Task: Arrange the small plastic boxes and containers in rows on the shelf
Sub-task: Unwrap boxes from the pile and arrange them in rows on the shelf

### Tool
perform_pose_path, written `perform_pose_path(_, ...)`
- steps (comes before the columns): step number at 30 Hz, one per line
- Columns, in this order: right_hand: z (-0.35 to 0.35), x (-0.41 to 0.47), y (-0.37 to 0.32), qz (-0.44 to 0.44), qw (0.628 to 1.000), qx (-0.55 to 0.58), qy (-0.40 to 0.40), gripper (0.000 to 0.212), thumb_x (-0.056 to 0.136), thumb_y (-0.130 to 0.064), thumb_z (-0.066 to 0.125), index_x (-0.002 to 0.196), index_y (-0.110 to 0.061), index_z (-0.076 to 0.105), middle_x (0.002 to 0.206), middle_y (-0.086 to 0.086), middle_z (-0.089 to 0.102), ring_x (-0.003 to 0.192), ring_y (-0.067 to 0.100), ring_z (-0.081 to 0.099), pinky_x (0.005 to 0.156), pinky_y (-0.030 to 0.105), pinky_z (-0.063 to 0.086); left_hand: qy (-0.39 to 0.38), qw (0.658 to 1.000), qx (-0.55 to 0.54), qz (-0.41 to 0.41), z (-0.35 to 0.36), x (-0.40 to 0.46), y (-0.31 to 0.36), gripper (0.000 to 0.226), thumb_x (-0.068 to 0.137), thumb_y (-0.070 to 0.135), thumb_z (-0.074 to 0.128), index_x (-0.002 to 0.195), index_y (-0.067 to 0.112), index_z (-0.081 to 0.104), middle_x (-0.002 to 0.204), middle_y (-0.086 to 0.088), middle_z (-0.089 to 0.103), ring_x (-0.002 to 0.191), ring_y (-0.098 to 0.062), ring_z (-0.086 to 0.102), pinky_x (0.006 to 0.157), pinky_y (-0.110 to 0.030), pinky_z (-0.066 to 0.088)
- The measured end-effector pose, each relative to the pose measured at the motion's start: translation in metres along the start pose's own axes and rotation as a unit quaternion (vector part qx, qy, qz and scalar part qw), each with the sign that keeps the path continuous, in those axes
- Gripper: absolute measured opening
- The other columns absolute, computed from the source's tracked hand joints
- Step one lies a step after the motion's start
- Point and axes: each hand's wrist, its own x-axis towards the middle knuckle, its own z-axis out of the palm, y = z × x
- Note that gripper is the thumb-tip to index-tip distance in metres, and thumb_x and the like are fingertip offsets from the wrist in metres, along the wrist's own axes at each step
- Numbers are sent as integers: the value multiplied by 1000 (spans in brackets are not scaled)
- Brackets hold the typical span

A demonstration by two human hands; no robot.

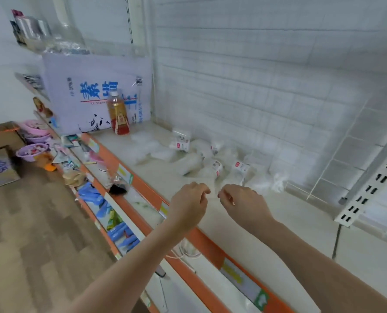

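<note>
Both hands hung over the shelf [244, 227], close together, not touching. Left hand [189, 203] had fingers curled in, thumb near fingertips; right hand [244, 199] likewise curled. Couldn't tell whether either grip pinched anything, pic too blurry. The containers [201, 154] lay jumbled in a heap toward the back of the shelf, near the wire grid wall, just beyond the hands. A bottle [118, 114] stood upright further left, in front of a white box w/ blue print [93, 86].
</note>
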Motion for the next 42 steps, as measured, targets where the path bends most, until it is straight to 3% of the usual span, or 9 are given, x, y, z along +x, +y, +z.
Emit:
perform_pose_path(4, 22, 34, -34, -28, 1000, 14, 4, 28, 97, -35, 38, 92, -20, 61, 89, -7, 60, 85, 16, 57, 74, 37, 49, 16, 1000, -16, -14, -15, 15, -43, 27, 94, 14, 41, 113, 19, 60, 106, 2, 61, 101, -16, 52, 82, -29, 44)
perform_pose_path(8, 44, 64, -62, -76, 996, 24, 49, 21, 96, -30, 44, 96, -22, 64, 94, -11, 59, 89, 10, 55, 69, 27, 45, 32, 999, -24, -31, -26, 25, -80, 27, 95, 14, 40, 113, 19, 59, 105, 3, 60, 98, -14, 52, 74, -26, 42)
perform_pose_path(15, 79, 121, -97, -114, 990, 36, 73, 16, 92, -21, 52, 102, -16, 64, 102, -3, 61, 98, 16, 56, 73, 29, 48, 50, 998, -17, -41, -41, 52, -139, 28, 93, 9, 43, 114, 17, 59, 108, 0, 59, 104, -17, 49, 82, -27, 40)
perform_pose_path(22, 103, 181, -117, -82, 995, 54, 33, 26, 93, -16, 49, 118, -12, 56, 119, 2, 52, 115, 18, 46, 88, 26, 39, 99, 991, 33, -87, -44, 99, -192, 44, 83, -1, 48, 126, 7, 49, 123, -13, 50, 116, -31, 40, 95, -33, 32)
perform_pose_path(25, 110, 204, -120, -62, 998, 17, -3, 34, 94, -19, 46, 127, -13, 47, 130, 2, 45, 123, 18, 38, 92, 23, 35, 105, 985, 56, -124, -41, 119, -204, 48, 85, 3, 47, 132, 9, 42, 130, -12, 44, 122, -30, 35, 99, -36, 31)
perform_pose_path(29, 119, 230, -121, -7, 997, -32, -71, 50, 92, -23, 48, 137, -9, 34, 139, 10, 34, 128, 27, 30, 100, 34, 35, 88, 977, 81, -179, -36, 140, -220, 54, 90, 21, 53, 139, 10, 32, 142, -14, 33, 134, -30, 24, 107, -41, 26)
perform_pose_path(33, 127, 245, -125, 18, 992, -57, -112, 58, 91, -30, 51, 139, -8, 27, 138, 14, 34, 127, 31, 31, 98, 37, 36, 76, 973, 101, -193, -29, 147, -224, 58, 90, 27, 52, 141, 15, 26, 149, -13, 23, 140, -29, 13, 112, -42, 19)
perform_pose_path(37, 133, 249, -122, -2, 985, -155, -71, 52, 91, -39, 50, 129, -7, 38, 130, 12, 39, 120, 28, 37, 94, 35, 37, 74, 972, 117, -190, -27, 146, -228, 55, 92, 33, 50, 140, 16, 27, 151, -9, 22, 141, -26, 13, 112, -40, 21)
perform_pose_path(42, 132, 248, -124, -15, 983, -175, -59, 46, 94, -41, 46, 121, -4, 46, 123, 13, 41, 109, 29, 47, 84, 34, 39, 66, 972, 142, -178, -30, 147, -226, 50, 92, 36, 48, 137, 18, 33, 149, -10, 25, 139, -28, 16, 109, -39, 23)
